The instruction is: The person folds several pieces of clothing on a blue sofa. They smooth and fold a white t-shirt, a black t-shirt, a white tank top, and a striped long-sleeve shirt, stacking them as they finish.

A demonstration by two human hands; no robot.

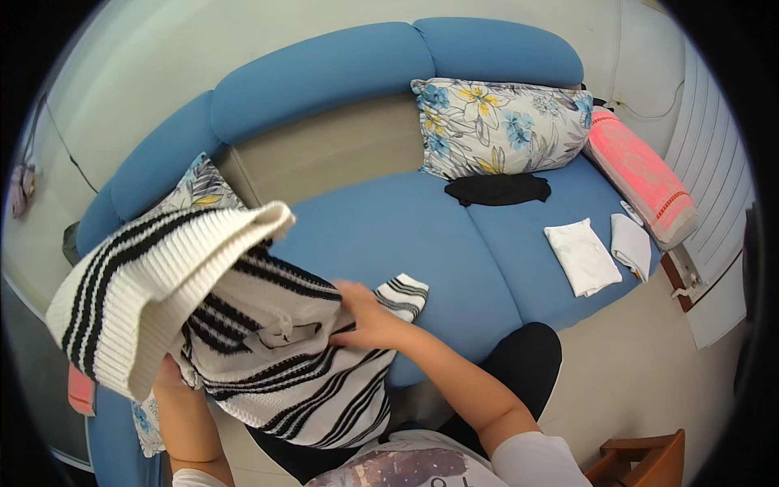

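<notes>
A white knitted sweater (316, 395) with black stripes is spread across my lap and raised at the left, partly inside out. My left hand (170, 372) is up at its ribbed hem, mostly hidden under the knit, so its grip is only partly seen. At the sweater's right side, my right hand (365, 316) pinches the fabric between thumb and fingers. One striped sleeve end lies on the blue sofa seat (389, 225) just past that hand.
A floral pillow (505, 125) leans on the sofa's backrest, with a black garment (499, 189) before it. Folded white cloth (583, 257) and a smaller folded cloth (630, 245) lie near the right armrest, which a pink towel (639, 170) covers. A wooden stool (645, 459) stands at lower right.
</notes>
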